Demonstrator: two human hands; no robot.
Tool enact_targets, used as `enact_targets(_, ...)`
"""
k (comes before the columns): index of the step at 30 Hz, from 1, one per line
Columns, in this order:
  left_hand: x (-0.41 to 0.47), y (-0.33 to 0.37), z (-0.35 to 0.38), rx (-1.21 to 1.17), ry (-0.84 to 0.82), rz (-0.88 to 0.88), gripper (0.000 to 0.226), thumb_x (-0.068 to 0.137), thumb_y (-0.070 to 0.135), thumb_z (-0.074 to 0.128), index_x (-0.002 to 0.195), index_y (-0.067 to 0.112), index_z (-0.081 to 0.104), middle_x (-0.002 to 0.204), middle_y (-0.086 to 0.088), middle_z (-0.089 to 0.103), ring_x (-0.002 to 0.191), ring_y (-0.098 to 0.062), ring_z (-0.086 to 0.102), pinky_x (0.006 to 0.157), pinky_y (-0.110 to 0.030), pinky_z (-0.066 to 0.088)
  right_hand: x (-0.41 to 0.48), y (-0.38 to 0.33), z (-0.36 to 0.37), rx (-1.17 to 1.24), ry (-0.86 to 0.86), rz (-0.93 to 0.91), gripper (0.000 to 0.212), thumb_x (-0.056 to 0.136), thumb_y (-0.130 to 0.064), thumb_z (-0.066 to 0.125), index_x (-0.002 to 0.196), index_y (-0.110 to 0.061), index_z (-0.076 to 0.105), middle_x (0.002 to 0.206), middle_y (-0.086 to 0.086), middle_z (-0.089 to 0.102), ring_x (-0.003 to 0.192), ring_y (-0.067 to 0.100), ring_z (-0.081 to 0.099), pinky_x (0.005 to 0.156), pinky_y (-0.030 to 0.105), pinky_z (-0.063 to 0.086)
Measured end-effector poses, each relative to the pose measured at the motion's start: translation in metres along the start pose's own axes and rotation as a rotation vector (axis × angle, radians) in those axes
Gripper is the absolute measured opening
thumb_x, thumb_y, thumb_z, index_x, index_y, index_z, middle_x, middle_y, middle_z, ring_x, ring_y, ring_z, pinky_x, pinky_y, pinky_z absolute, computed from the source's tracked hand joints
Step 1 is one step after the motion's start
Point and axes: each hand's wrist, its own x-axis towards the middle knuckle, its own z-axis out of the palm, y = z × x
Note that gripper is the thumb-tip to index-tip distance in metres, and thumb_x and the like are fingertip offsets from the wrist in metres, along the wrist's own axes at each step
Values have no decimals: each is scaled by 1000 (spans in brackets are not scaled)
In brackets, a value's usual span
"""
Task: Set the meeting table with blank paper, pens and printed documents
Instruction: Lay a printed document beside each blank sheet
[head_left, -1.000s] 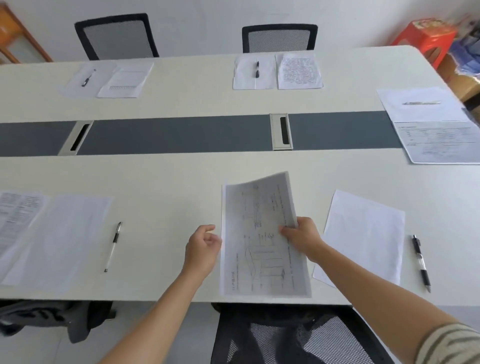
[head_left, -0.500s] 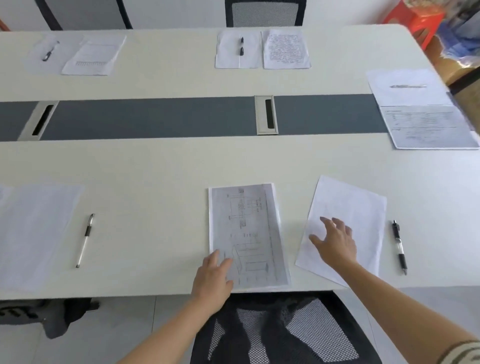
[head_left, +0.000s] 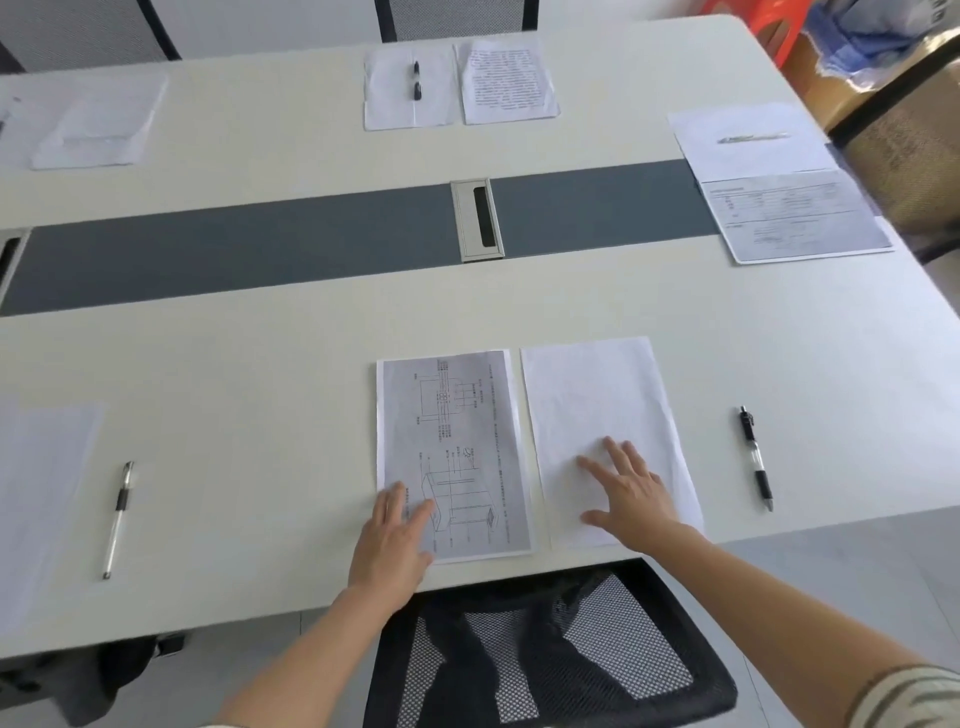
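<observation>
Your left hand (head_left: 390, 545) lies flat, fingers spread, on the printed diagram sheet (head_left: 452, 441); your right hand (head_left: 631, 493) is spread flat on the blank paper (head_left: 597, 395).

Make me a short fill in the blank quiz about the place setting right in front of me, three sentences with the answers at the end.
1. The left hand rests on the ______ document.
2. The blank sheet lies to the ______ of that document.
3. The black pen lies on the ______, apart from the blank sheet that the right hand presses.

Answers: printed; right; table
</observation>
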Motion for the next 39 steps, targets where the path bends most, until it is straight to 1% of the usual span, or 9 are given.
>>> enact_targets(11,-4,0,9,-20,-9,-28,68,91,32,59,150,26,25,161,-14,6,150,-30,3,116,-38,27,0,-6,1,23,-10,-14,79,85,-51,63,151,-38,20,165,3,-3,152,25,-2,117,44,24)
enact_targets(14,-3,-1,10,-16,-12,-33,68,92,32,58,151,27,24,161,-13,5,150,-29,3,116,-37,25,0,6,-7,138,110,41,71,87,-49,62,148,-32,32,163,3,16,149,24,17,114,44,30)
enact_targets(16,-2,0,11,-6,-15,-36,68,92,33,57,150,28,23,161,-12,4,150,-29,2,117,-37,24,1,28,-17,250,316,142,56,89,-40,63,140,-24,46,153,5,38,138,26,37,106,44,39)
enact_targets(19,-1,0,12,5,-27,-42,68,92,33,57,150,28,23,161,-12,4,149,-29,2,117,-37,24,-2,75,-30,375,478,429,44,91,-29,60,133,-16,54,140,10,49,128,31,43,99,44,41)
enact_targets(22,-1,0,12,9,-34,-46,68,92,33,57,150,28,22,161,-12,4,149,-29,2,117,-38,25,-7,115,-30,426,383,742,47,91,-29,56,135,-13,50,135,17,49,125,36,44,98,47,41)
enact_targets(25,0,0,13,13,-41,-48,68,92,34,57,150,27,22,161,-11,3,149,-29,2,117,-39,26,-12,134,-21,547,277,870,41,89,-21,52,130,-15,54,127,16,57,117,35,54,95,43,44)
enact_targets(28,1,0,13,15,-42,-52,69,91,34,58,150,27,23,161,-12,4,149,-29,3,116,-40,28,-10,127,-20,620,261,817,34,88,-21,54,121,-17,60,119,13,66,110,34,60,91,39,48)
enact_targets(34,2,2,13,17,-45,-61,70,90,34,59,150,27,24,161,-12,5,149,-30,5,116,-40,29,6,55,-31,664,355,446,26,88,-24,61,112,-15,64,101,4,72,96,26,65,85,35,50)
enact_targets(39,2,3,12,21,-46,-69,70,91,34,58,150,28,21,161,-11,2,149,-29,3,116,-39,27,17,13,-14,585,258,327,26,89,-25,58,114,-17,61,103,2,71,97,26,63,80,34,51)
